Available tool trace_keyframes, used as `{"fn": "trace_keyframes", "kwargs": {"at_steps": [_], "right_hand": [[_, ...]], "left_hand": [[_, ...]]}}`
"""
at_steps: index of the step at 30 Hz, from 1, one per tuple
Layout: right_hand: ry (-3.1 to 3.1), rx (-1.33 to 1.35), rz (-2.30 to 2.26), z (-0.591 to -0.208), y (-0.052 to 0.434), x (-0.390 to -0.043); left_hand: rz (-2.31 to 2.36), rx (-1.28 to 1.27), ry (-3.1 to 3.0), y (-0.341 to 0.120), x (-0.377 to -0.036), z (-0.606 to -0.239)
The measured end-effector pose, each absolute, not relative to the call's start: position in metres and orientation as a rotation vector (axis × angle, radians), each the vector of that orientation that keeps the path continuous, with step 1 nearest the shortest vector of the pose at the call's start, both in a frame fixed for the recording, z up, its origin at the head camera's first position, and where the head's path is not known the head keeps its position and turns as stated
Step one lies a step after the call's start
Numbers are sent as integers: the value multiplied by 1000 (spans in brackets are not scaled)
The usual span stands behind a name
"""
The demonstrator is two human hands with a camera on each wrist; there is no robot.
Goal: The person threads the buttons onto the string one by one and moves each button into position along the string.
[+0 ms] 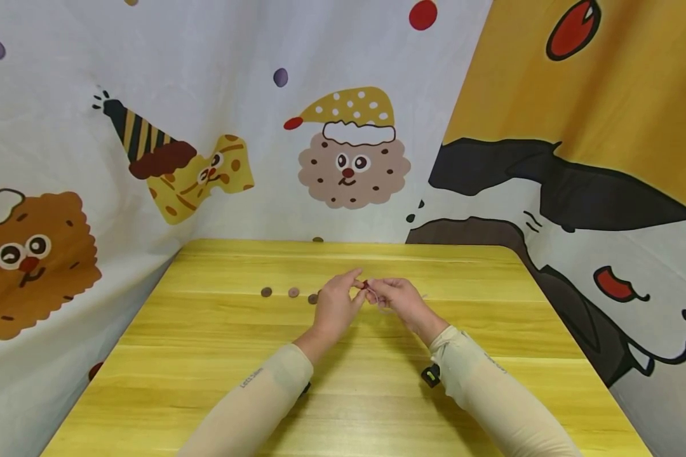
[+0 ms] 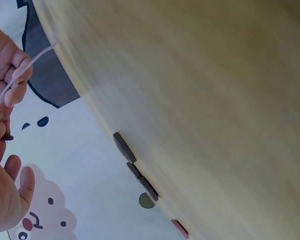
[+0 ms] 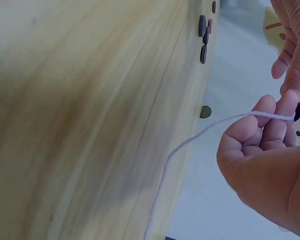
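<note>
Looks like a makeshift recording booth or play corner: yellow wooden table hemmed in by cartoon-printed fabric backdrops across the upper frame.

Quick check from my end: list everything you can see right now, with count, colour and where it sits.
table: one, yellow wood grain, filling the lower middle of the head view.
buttons: three or so flat round ones, brown, in a row on the table left of the hands; the exact count is hard to tell.
held button: one, dark red, between the fingertips of both hands.
string: one, pale lilac, running from the right hand's fingers down toward the table.
cartoon cloth: printed backdrop, white and yellow, behind and beside the table.
left hand: pinches the held button.
right hand: pinches the string.
</note>
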State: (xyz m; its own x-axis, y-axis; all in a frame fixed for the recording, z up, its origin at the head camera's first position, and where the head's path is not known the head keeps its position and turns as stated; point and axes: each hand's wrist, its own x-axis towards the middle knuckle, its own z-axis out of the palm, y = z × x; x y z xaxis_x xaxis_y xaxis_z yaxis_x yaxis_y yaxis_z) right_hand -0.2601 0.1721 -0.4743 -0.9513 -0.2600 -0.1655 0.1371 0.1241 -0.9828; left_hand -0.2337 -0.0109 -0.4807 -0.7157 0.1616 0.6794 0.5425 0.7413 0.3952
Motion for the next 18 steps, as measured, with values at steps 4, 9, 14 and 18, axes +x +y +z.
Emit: {"fn": "trace_keyframes", "kwargs": {"at_steps": [4, 9, 14, 18], "right_hand": [[2180, -120, -1863, -473, 171, -259], [2310, -98, -1775, -470, 168, -256], [2435, -64, -1688, -472, 166, -255], [2444, -63, -1682, -473, 165, -256]], "left_hand": [[-723, -558, -2268, -10, -233, -481], [-875, -484, -2362, -10, -231, -482], [-1153, -288, -2475, -16, -233, -481], [-1138, -297, -2499, -19, -234, -479]]}}
